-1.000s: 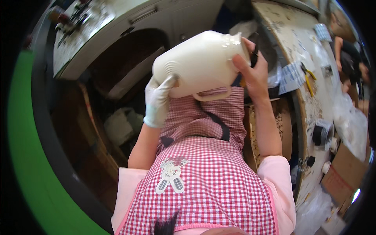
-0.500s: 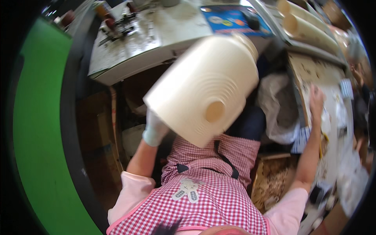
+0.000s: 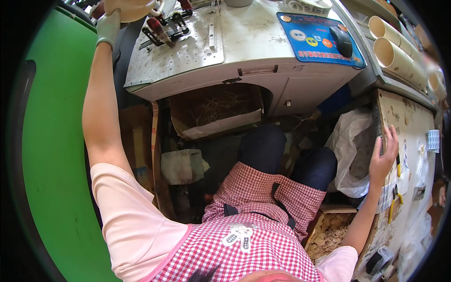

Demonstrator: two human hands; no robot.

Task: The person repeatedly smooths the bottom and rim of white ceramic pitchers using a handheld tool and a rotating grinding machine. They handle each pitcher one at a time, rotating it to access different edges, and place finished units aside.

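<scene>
Far off at the upper left, my left hand (image 3: 109,29) in a pale glove is closed on a cream plastic cylinder (image 3: 128,10). Most of that cylinder lies beyond the top edge of the picture. Right beside it, clamps with dark red handles (image 3: 159,31) are fixed on a perforated metal plate (image 3: 199,52). My right hand (image 3: 386,154) is bare, its fingers stretched out and apart. It lies at the near edge of the worn side table (image 3: 408,110) and holds nothing.
A blue mouse pad (image 3: 305,49) carries a black mouse (image 3: 341,42). Cream tubes (image 3: 392,54) lie at the upper right. Yellow-handled pliers (image 3: 394,203) rest on the side table. Below are a white plastic bag (image 3: 350,150), a box of round offcuts (image 3: 331,232) and a carton (image 3: 221,124).
My left hand has carried the cream cylinder from in front of me to the far upper left, beside the clamps. My right hand stays by the side table, its fingers now spread.
</scene>
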